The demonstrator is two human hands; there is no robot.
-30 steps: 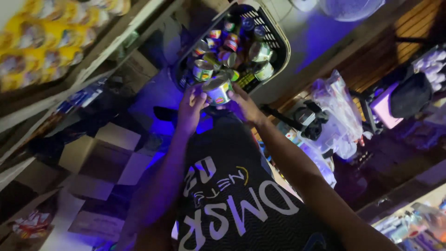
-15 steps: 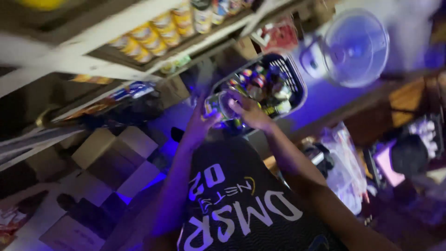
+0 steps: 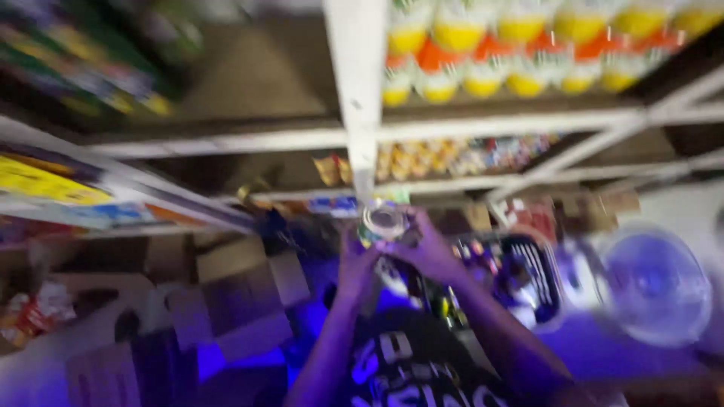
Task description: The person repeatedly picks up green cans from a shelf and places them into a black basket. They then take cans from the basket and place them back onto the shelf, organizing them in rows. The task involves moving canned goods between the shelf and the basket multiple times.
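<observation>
I hold a small can (image 3: 383,222) between both hands, left hand (image 3: 354,264) below-left, right hand (image 3: 431,252) clasping from the right, its round end facing me, raised just under the shelf (image 3: 302,139).

Glossy metal can (image 3: 383,221), matt cardboard boxes (image 3: 241,301), dark plastic basket (image 3: 539,283)

- Both hands, left hand (image 3: 354,260) and right hand (image 3: 430,252), hold a small can (image 3: 382,223) raised toward white shelves (image 3: 358,90).
- A dark basket (image 3: 539,283) and a fan (image 3: 652,283) sit lower right, blurred.
- Cardboard boxes (image 3: 234,301) lie lower left.
</observation>
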